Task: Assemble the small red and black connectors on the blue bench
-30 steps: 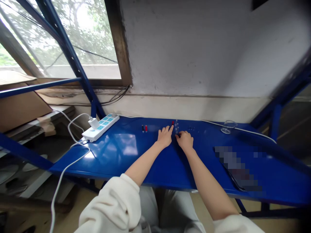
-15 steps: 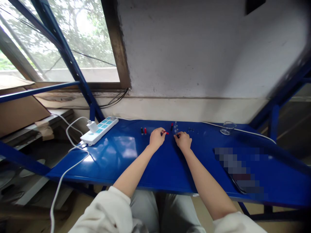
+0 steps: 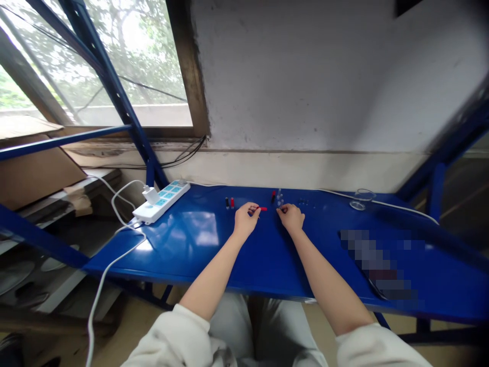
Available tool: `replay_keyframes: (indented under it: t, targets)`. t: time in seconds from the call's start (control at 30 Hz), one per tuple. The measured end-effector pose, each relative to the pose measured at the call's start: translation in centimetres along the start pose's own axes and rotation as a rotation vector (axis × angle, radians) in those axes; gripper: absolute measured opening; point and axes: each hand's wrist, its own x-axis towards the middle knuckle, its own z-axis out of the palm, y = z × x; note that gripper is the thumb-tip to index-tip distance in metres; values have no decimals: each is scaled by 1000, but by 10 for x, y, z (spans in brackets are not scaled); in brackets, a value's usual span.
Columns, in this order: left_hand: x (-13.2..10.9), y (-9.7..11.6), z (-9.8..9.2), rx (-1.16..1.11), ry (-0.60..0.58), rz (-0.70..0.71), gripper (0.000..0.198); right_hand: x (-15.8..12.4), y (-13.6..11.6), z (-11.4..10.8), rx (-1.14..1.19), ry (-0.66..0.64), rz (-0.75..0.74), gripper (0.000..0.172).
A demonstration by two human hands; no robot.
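My left hand (image 3: 246,219) pinches a small red tube (image 3: 263,209), which points right from the fingertips. A short way to its right, my right hand (image 3: 291,217) has its fingers pressed together over something too small to make out. Behind the right hand stand a red and black tube (image 3: 273,197) and several small clear pieces (image 3: 279,195). Left of my left hand, a black tube (image 3: 227,203) and another red tube (image 3: 232,203) stand side by side on the blue table (image 3: 191,260). More tiny clear pieces (image 3: 303,202) lie beyond the right hand.
A white power strip (image 3: 162,201) with a plugged-in cable lies at the table's left. A clear glass container (image 3: 358,205) stands at the back right. A flat, pixelated object (image 3: 367,265) lies at the right, near the front edge. Blue frame posts rise at both sides.
The view has shifted slightly, moving the scene a little to the right. The red tube shows a bit more clearly in my left hand; both hands keep their closed poses.
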Motion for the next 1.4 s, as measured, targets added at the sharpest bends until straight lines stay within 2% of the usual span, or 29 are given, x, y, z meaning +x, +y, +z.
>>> replay_keyframes:
  t: [0.2,0.4,0.5,0.7,0.83,1.1,1.23,1.33,1.4]
  targets:
    - [-2,-7,4,23,17,53,14,-4,-1,-4,15,-23,-28,17]
    - [-2,-6,4,11,36,45,15,-19,-11,-11,-14,-36,-318,13]
    - [-2,-6,4,1,28,40,16,-25,-17,-13,-14,-39,-402,13]
    - [-1,-9,6,-39,27,54,17,-24,-16,-14,-42,-52,-462,12]
    - [-2,-5,4,-49,27,96,19,-24,-15,-15,-114,-3,-493,11]
    - [-5,1,2,81,-103,138,14,-28,-20,-21,-120,67,-612,13]
    - [-5,-1,2,163,-119,181,14,-28,-19,-20,-124,61,-624,14]
    - [1,1,-1,262,-150,241,13,-28,-18,-19,-106,55,-614,15]
    - [12,7,-8,359,-214,293,13,-28,-18,-19,-72,51,-612,16]
